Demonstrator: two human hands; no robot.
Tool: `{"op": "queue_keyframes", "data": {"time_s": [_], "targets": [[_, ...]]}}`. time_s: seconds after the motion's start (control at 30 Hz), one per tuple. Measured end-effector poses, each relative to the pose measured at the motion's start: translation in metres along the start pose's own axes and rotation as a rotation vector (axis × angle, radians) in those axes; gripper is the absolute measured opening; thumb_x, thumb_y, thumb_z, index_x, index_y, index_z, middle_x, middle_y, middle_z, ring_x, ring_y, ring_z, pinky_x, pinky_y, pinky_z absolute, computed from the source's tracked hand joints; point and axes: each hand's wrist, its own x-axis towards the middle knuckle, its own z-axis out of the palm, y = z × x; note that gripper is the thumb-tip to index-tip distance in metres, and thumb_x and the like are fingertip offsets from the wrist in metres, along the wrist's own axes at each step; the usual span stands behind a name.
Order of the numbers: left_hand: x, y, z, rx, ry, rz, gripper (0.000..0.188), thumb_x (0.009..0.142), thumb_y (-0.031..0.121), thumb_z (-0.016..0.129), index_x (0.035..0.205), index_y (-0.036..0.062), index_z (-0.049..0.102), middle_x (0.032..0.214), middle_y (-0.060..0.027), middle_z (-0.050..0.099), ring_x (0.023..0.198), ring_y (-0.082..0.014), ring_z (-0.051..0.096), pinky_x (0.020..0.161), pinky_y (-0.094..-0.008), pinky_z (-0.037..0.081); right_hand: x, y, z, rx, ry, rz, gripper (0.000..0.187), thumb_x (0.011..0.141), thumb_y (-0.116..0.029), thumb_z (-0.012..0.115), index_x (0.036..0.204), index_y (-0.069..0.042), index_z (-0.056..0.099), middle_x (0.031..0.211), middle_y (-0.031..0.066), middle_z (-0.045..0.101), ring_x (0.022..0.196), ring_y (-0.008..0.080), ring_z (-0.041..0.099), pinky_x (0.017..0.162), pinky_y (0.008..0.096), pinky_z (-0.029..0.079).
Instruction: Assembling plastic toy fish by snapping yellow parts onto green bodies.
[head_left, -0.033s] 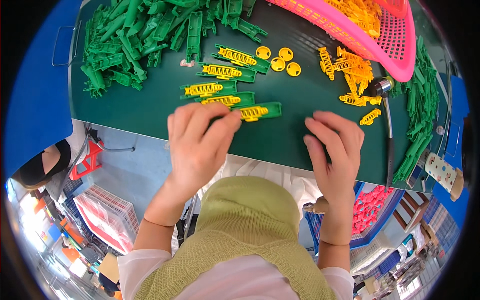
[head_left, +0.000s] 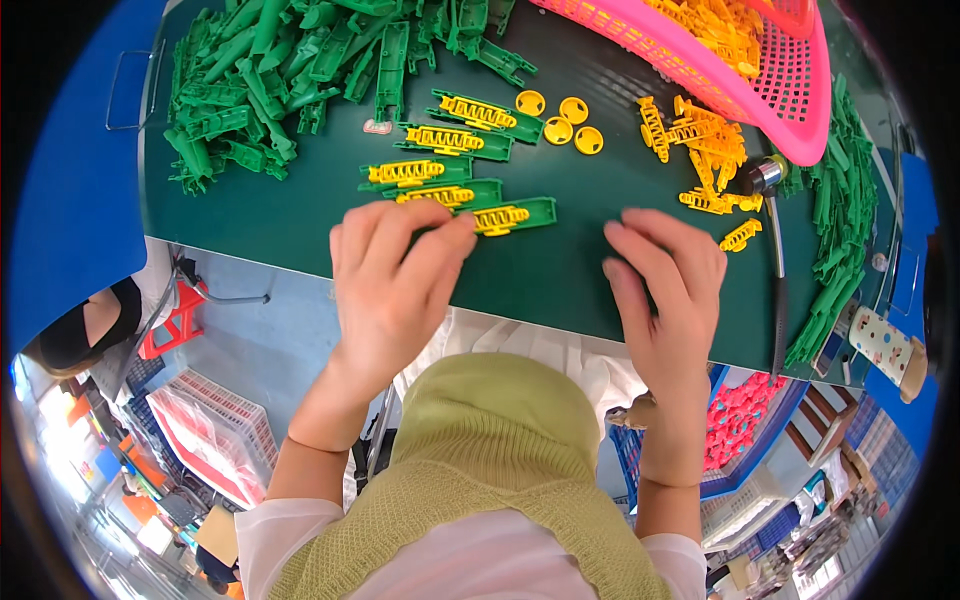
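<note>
My left hand [head_left: 385, 275] pinches the left end of the nearest green plastic shell [head_left: 541, 211], which has a ribbed yellow insert [head_left: 500, 219] lying in it. Its fingers hide that end. Beyond it, several like green shells with yellow inserts lie in a slanting row, among them one green shell [head_left: 522, 125] at the far end. My right hand [head_left: 668, 275] hovers over the table's near side, thumb and fingers curved and apart, with nothing in them. Several small yellow discs [head_left: 558, 130] lie just right of the row. Loose yellow inserts [head_left: 715, 145] are heaped farther right.
Green shells [head_left: 250, 90] form a big pile at the back left. A pink basket [head_left: 690, 70] of yellow parts stands at the back right. A hammer [head_left: 778, 240] lies to my right, beside long green parts [head_left: 838, 220]. The table's near edge [head_left: 560, 325] runs before me.
My left hand has shifted slightly left, and the nearest green shell with its yellow insert has slid left and a little away from me. My right hand has barely moved.
</note>
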Motion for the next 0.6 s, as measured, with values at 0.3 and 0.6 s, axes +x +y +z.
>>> {"op": "queue_keyframes", "data": {"time_s": [0.3, 0.6], "targets": [[0.037, -0.033, -0.021, 0.038, 0.140, -0.027, 0.027, 0.078, 0.010, 0.076, 0.104, 0.0098, 0.069, 0.096, -0.0048, 0.066, 0.090, -0.0255, 0.058, 0.079, -0.0365, 0.043, 0.058, 0.001, 0.056, -0.171, 0.045, -0.100, 0.048, 0.088, -0.023, 0.068, 0.133, -0.012, 0.057, 0.138, 0.0066, 0.052, 0.126, 0.0284, 0.047, 0.106, 0.0455, 0.033], [0.074, -0.068, -0.006, 0.169, 0.077, -0.084, 0.015, 0.084, 0.019, 0.073, 0.093, 0.0083, 0.068, 0.078, -0.0023, 0.063, 0.077, -0.0226, 0.058, 0.072, -0.0359, 0.043, 0.042, -0.002, 0.038, -0.281, 0.024, -0.015, 0.034, 0.088, -0.024, 0.067, 0.120, -0.012, 0.063, 0.130, 0.0057, 0.054, 0.122, 0.0271, 0.049, 0.106, 0.0452, 0.031]]}}
